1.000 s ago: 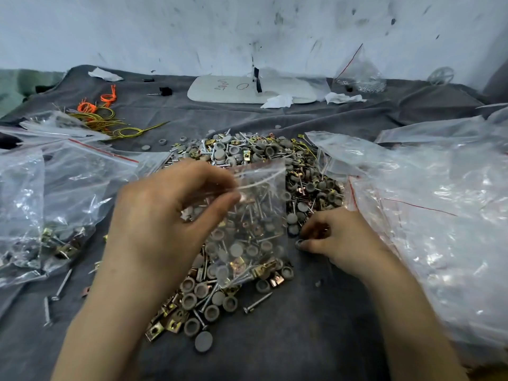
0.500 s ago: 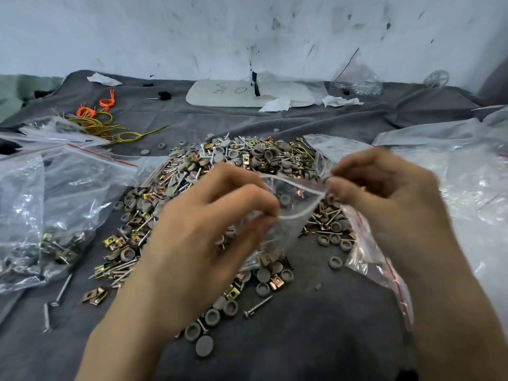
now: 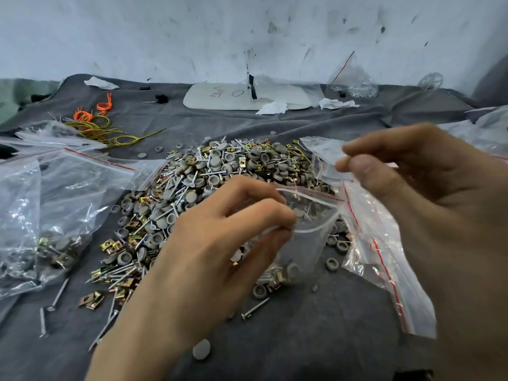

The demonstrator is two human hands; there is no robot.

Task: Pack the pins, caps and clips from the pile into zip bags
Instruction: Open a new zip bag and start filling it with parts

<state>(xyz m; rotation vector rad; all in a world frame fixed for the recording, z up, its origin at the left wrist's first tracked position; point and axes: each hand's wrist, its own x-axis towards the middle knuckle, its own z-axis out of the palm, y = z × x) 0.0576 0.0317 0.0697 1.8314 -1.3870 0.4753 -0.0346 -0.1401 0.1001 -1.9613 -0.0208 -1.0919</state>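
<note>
Both bare forearms reached in from the near edge, with the hands raised side by side. The left hand (image 3: 220,243) lay back-up at centre. Its thumb and forefinger were curled into a pinch on the mouth of a clear plastic zip bag with a red seal line (image 3: 308,243), the other fingers bent beneath. The right hand (image 3: 417,204) was held higher, thumb and forefinger pinching that bag's far upper edge, remaining fingers loosely curled.

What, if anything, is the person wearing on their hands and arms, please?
Nothing that shows: the left hand and right hand are bare, without gloves, and the left forearm and right forearm carry no sleeve, watch or band as far as the view reaches.
</note>
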